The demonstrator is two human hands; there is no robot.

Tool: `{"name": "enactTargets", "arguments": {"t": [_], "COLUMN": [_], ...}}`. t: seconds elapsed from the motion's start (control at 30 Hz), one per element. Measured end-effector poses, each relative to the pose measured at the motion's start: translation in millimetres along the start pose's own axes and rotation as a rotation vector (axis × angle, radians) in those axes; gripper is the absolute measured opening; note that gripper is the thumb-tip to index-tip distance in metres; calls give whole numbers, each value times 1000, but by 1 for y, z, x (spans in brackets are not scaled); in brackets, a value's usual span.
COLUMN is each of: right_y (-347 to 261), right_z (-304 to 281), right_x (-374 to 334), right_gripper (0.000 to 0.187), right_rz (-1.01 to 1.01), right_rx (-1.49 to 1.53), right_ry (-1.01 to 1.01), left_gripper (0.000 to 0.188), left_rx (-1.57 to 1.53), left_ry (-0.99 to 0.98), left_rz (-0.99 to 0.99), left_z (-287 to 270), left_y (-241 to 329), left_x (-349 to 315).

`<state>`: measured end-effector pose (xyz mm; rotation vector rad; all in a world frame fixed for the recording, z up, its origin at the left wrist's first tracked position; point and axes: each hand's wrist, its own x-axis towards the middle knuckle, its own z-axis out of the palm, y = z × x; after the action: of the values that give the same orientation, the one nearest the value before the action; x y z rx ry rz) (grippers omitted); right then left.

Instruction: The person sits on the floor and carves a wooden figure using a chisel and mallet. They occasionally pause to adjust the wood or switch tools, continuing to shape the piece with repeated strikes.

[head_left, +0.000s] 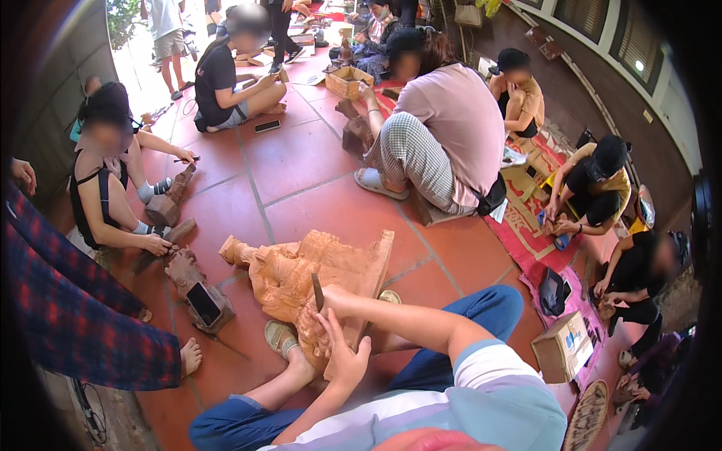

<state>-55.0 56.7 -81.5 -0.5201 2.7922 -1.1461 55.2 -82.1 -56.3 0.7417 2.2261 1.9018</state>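
Clamping a slim dark tool [318, 290] in the right hand [338, 301], loosely spread left hand [345, 359] just below (wood contact unclear), ridged orange-brown wood carving [289, 270] lying at 11 o'clock on smooth red tiles [301, 169], cardboard box [560, 349] at 3, seated people [455, 113] 10 to 3, dark wall [602, 101] 1–2.

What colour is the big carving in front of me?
The carving is light orange-brown, showing best in the head view.
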Motion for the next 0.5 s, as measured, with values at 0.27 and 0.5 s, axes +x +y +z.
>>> {"name": "enactTargets", "arguments": {"t": [0.27, 0.5], "right_y": [18, -4], "right_z": [-4, -21], "right_x": [8, 8], "right_gripper": [16, 23], "right_rz": [311, 701], "right_rx": [271, 585], "right_ry": [63, -15], "left_gripper": [89, 93], "left_rx": [56, -6], "left_ry": [-45, -78], "left_rz": [0, -59], "left_z": [-7, -6], "left_y": [1, 4], "left_x": [18, 37]}}
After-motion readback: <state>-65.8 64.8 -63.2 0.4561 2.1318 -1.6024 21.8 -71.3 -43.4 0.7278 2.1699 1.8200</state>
